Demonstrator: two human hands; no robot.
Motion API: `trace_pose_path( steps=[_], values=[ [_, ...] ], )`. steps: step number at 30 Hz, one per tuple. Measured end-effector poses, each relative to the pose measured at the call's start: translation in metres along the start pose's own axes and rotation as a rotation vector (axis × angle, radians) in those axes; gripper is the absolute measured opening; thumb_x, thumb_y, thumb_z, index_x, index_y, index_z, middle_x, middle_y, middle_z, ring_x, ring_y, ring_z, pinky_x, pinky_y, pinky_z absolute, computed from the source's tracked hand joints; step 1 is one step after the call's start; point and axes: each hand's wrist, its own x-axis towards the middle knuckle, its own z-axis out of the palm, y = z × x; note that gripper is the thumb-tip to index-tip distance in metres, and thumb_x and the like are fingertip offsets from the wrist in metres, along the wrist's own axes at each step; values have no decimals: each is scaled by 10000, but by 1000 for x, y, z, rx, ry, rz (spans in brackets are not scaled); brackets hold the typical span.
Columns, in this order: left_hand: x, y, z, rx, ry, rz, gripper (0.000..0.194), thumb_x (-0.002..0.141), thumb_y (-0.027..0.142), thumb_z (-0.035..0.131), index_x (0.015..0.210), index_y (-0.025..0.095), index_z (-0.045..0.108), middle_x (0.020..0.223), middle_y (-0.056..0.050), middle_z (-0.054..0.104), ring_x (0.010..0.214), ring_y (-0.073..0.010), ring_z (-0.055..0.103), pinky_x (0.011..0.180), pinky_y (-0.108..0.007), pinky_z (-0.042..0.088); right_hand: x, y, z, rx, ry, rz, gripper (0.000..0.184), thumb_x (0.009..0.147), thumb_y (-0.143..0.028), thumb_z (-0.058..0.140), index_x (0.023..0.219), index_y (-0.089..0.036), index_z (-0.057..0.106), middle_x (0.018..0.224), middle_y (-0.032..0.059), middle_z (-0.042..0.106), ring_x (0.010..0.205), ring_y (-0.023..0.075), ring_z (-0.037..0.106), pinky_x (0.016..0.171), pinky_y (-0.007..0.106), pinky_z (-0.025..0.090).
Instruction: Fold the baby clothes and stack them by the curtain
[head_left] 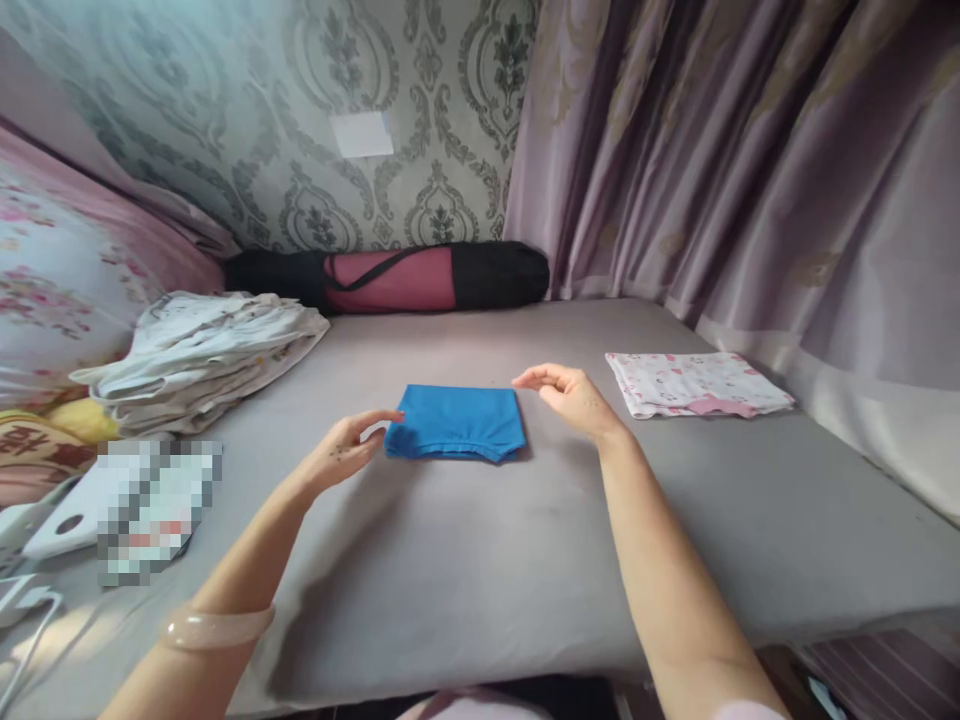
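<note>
A blue folded garment [461, 420] lies flat in a compact rectangle on the grey sheet. At its left edge is my left hand [349, 447], thumb and fingers apart, with the fingertips touching or just over the cloth. My right hand [571, 395] hovers beside the far right corner, its fingers stretched out and holding nothing. A pale bangle [217, 628] circles my left forearm. Off to the right lies a folded white cloth with a pink print [694, 383].
A pile of light clothes [202, 355] sits at the left, near a floral pillow [45, 270]. In front of it are a white device [75, 510] and a blurred packet [157, 515]. A black and maroon long bag [397, 278] lies along the wall; curtains [750, 170] hang right.
</note>
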Motion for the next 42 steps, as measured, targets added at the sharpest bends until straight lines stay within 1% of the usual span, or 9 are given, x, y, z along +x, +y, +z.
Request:
trace_pose_path(
  steps=[2,5,11,17,21,27,32,37,42],
  values=[
    [0,-14,12,14,-1,60,444,851,526,481,1105,228,690,1226,-69,670,1144,-274,606,892,-332,523,7,7,11,-128,67,-4,424,796,-103,379,1078,-199,681,1102,33,719,1092,183,642,1013,387,458],
    [2,-29,30,85,17,169,506,900,561,413,1184,212,642,1374,-98,565,1290,-268,496,1023,-368,448,14,15,36,-406,7,-11,428,893,-164,375,1248,-180,613,1260,73,649,1186,200,583,1049,383,424],
    [2,-50,52,253,67,204,510,944,499,345,1284,198,576,1445,-108,489,1365,-256,409,1148,-458,300,17,29,88,-790,-141,-81,550,997,-362,298,1478,-102,354,1568,117,269,1469,229,148,1196,457,89],
    [0,-55,52,222,123,223,437,924,410,382,1227,192,609,1402,-111,532,1322,-254,464,1125,-437,352,20,44,99,-865,-253,-28,552,1003,-403,255,1498,-171,335,1564,80,297,1458,258,188,1179,495,110],
    [-1,-54,51,148,166,227,398,889,359,413,1157,169,638,1354,-124,569,1288,-252,501,1105,-418,385,30,31,95,-869,-359,66,566,998,-414,255,1499,-163,330,1570,95,279,1458,284,177,1168,514,124],
    [-5,-52,50,79,256,210,358,855,312,445,1099,145,647,1276,-138,616,1237,-253,541,1075,-415,419,51,3,131,-859,-253,-27,575,1005,-402,223,1495,-121,324,1582,113,240,1472,250,123,1178,489,62],
    [-5,-53,51,72,279,188,330,835,291,462,1066,158,655,1240,-130,633,1218,-251,553,1074,-419,416,54,15,169,-893,-183,-20,569,1007,-399,215,1495,-128,327,1560,105,303,1451,244,197,1174,467,87],
    [-5,-51,50,29,293,165,304,808,267,473,1029,165,656,1214,-123,640,1177,-240,577,1057,-402,429,55,23,170,-902,-222,5,570,1006,-402,225,1494,-127,328,1554,109,314,1442,248,223,1171,468,98],
    [-5,-53,48,-41,323,107,326,803,241,440,1055,161,630,1207,-119,639,1145,-228,591,1030,-390,447,64,0,174,-871,-242,35,572,998,-363,258,1486,-71,325,1572,163,243,1460,288,162,1166,508,86]
  ],
)
